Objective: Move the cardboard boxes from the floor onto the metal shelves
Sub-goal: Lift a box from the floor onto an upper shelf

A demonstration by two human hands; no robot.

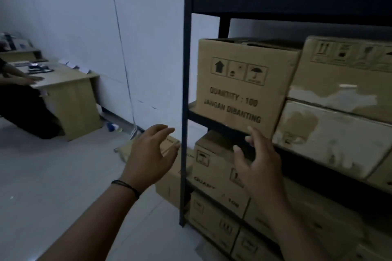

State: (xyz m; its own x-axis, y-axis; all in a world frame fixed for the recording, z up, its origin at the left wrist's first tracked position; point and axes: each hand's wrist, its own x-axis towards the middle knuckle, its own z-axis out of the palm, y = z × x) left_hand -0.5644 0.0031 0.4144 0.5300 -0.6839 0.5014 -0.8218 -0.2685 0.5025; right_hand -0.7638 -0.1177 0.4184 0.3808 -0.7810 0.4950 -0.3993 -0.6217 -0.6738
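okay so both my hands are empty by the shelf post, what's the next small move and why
Probably swing the left hand down toward the cardboard box on the floor just left of the shelf post. Both hands are open and hold nothing, the right hand hovering before the shelf. That box sits outside the rack, so it seems the nearest one left to lift.

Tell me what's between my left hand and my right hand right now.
In the head view, the shelf's dark upright post runs down between the left hand and the right hand. Both hands are empty.
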